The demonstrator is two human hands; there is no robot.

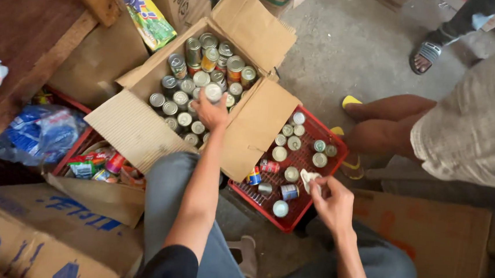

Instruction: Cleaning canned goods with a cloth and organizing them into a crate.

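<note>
Cans (188, 88) stood upright in the open cardboard box (144, 127), long axes vertical, silver lids facing the camera; most were plain metal, some with coloured labels along the far side. One can (213, 91) sat under the left hand (210, 112), whose fingers closed around its top near the box's right wall. Four flaps folded outward, leaving the box mouth unobstructed. To the right, touching the box flap, a red plastic crate (331, 140) held loosely spaced cans, most upright, a few lying on their sides, with bare grid floor between them. The right hand (331, 202) hovered over the crate's near right edge, pinching a small pale object (308, 178) whose kind could not be determined.
</note>
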